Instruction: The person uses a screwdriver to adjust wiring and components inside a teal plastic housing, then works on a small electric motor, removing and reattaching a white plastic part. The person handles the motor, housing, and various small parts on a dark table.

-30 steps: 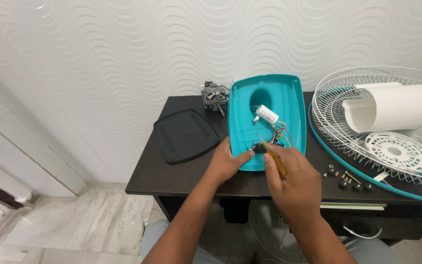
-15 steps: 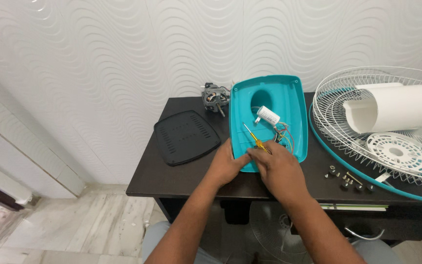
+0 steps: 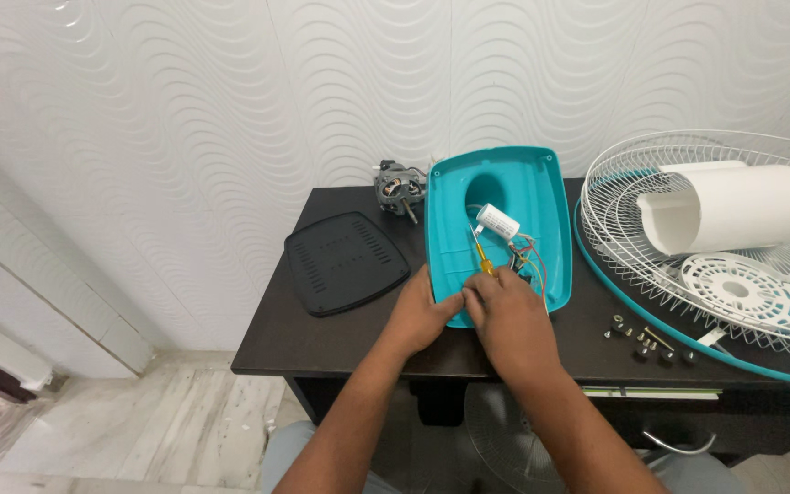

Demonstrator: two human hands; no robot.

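Since the earlier frame the yellow screwdriver (image 3: 480, 252) had tilted upright. A black cover plate (image 3: 344, 262) lay leftmost on the dark table (image 3: 322, 343). The left hand (image 3: 423, 313) gripped the teal housing (image 3: 541, 197) at its near edge; the right hand (image 3: 509, 316), beside it, clasped the screwdriver. Loose screws (image 3: 644, 337) and a white fan grille (image 3: 688, 174) lay rightward.

Hands (image 3: 468, 316) on teal housing (image 3: 541, 197), right gripping screwdriver (image 3: 480, 256).
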